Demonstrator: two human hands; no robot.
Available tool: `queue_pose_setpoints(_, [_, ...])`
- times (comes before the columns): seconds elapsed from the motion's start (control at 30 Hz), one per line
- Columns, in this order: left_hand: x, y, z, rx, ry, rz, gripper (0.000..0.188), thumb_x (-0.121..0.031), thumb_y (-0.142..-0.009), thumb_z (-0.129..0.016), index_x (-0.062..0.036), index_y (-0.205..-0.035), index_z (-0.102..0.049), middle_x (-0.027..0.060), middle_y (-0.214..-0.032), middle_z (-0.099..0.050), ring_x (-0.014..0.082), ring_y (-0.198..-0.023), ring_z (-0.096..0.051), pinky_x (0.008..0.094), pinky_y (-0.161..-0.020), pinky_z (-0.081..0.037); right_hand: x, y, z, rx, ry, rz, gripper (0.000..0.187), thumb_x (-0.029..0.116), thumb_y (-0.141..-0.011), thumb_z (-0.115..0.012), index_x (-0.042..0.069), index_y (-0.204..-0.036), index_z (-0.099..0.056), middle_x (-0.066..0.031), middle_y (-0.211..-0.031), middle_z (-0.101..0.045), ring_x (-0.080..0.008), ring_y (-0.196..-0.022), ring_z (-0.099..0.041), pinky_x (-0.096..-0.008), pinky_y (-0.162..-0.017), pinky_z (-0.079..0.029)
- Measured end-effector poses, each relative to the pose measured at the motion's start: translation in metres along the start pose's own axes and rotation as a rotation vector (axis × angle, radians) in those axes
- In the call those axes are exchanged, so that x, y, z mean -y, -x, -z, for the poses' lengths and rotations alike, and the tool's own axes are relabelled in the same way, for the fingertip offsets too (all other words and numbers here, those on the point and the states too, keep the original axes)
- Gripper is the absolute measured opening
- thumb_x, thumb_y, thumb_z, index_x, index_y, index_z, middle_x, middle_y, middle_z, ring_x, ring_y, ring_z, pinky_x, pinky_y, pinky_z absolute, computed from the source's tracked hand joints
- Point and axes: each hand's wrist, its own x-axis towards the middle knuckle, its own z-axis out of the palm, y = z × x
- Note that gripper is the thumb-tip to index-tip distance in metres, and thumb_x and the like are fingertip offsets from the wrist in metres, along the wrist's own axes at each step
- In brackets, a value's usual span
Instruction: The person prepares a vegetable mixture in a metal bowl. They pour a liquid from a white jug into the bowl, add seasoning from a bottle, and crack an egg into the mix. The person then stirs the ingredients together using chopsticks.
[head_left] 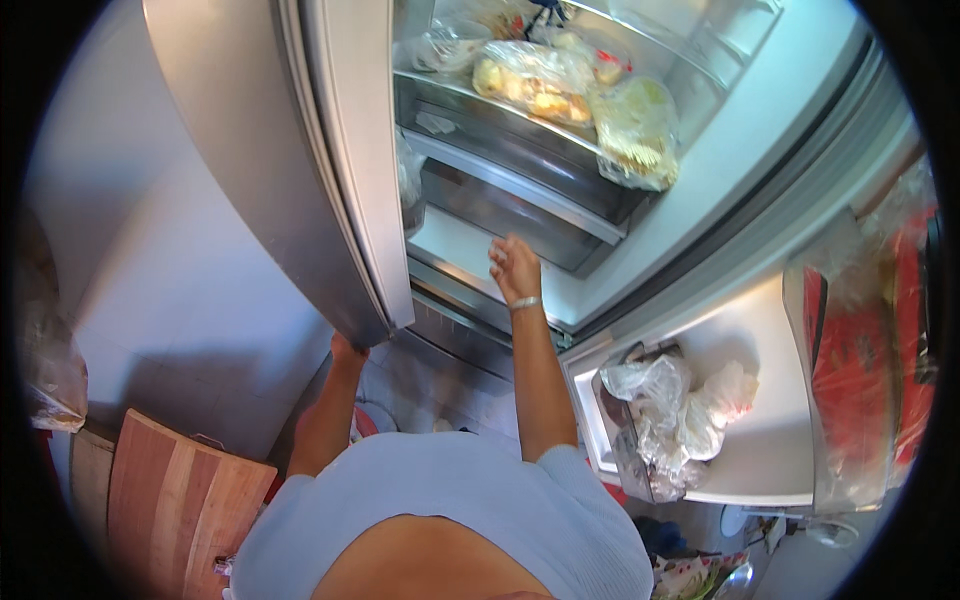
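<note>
A double-door refrigerator stands open in front of me. My left hand [348,347] is at the lower corner of its left door [350,180]; the door hides the fingers. My right hand [516,270] is raised in front of the lower clear drawer [500,215], fingers loosely bent and apart, with nothing visible in them. A silvery band is around that wrist. On the shelf above the drawers lie a plastic bag of pale yellow food [530,80] and a bag of pale green produce [640,130], which hangs over the shelf's front edge.
The right door [755,440] is swung wide, and its bin holds several crumpled plastic bags [680,400]. Red packages in clear plastic [855,380] are at the far right. A wooden board [180,500] leans at the lower left, beside the white wall [200,300]. Tiled floor [410,385] shows below the refrigerator.
</note>
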Motion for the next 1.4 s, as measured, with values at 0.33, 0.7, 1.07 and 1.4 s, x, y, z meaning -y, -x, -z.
queue_pose_setpoints(0.33, [-0.040,0.043,0.074,0.359,0.159,-0.194,0.048,-0.052,-0.091,-0.054,-0.0153,-0.121,-0.057,-0.0002,-0.113,-0.064,0.0189,-0.091,-0.063,0.0332,-0.055,-0.049,0.021,-0.103,-0.038,-0.129,-0.325,-0.067,0.013,0.017,-0.090,-0.053,0.005,-0.095,-0.057,-0.0080,-0.079,-0.065,-0.0199,-0.068,-0.066,-0.0281,-0.051,-0.049])
queue_pose_setpoints(0.7, [-0.067,0.044,0.079,-0.120,0.185,-0.205,0.056,-0.057,-0.096,-0.041,-0.0143,-0.131,-0.049,0.0042,-0.127,-0.055,0.0233,-0.107,-0.057,0.0369,-0.081,-0.050,0.003,-0.080,-0.037,-0.141,-0.282,-0.070,0.010,0.008,-0.089,-0.052,0.006,-0.098,-0.056,-0.0057,-0.080,-0.061,-0.0167,-0.065,-0.062,-0.0261,-0.047,-0.044])
queue_pose_setpoints(1.07, [0.020,0.085,0.061,0.103,-0.255,-0.172,0.028,-0.036,-0.095,-0.055,-0.0088,-0.095,-0.061,0.0049,-0.078,-0.063,0.0133,-0.063,-0.060,0.0256,-0.044,-0.043,-0.016,0.054,-0.073,-0.072,-0.191,-0.037,0.026,0.003,-0.090,-0.050,0.005,-0.116,-0.052,-0.0058,-0.107,-0.062,-0.0147,-0.069,-0.059,-0.0259,-0.050,-0.043])
queue_pose_setpoints(1.4, [-0.088,0.175,-0.227,0.692,-0.828,-0.895,0.014,-0.013,-0.091,-0.061,0.0008,-0.088,-0.063,0.0028,-0.075,-0.063,0.0086,-0.070,-0.057,0.0241,-0.062,-0.046,-0.025,0.057,-0.065,0.026,-0.160,-0.045,0.033,0.002,-0.092,-0.046,0.001,-0.125,-0.048,-0.0107,-0.122,-0.060,-0.0153,-0.070,-0.062,-0.0230,-0.050,-0.044])
